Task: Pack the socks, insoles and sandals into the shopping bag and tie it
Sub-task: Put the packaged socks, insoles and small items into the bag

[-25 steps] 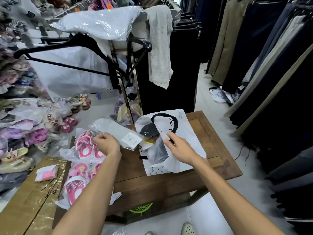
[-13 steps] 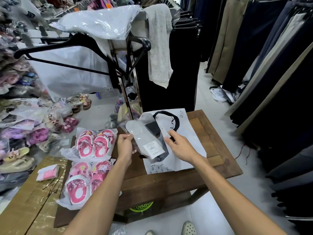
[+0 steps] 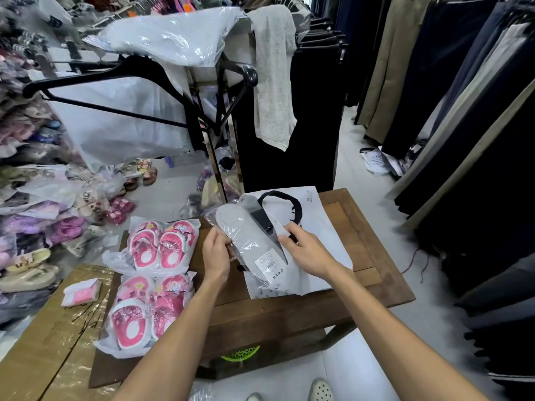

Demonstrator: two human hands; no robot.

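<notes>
While my left hand (image 3: 215, 254) pinches the wrapped insoles (image 3: 249, 241), right hand (image 3: 308, 251) gripping the shopping bag (image 3: 315, 227) mouth, wooden table (image 3: 373, 256), clothing racks (image 3: 434, 82) around.

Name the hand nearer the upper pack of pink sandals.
Left. The left hand is just right of the upper sandal pack; the right hand is farther right, on the shopping bag.

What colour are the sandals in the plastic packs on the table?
Pink and white sandals, clearest in the head view, left of the left hand.

shopping bag (image 3: 315, 227) mouth: hidden behind insole pack (image 3: 249, 238) | label (image 3: 267, 260) print: too small to read
</notes>
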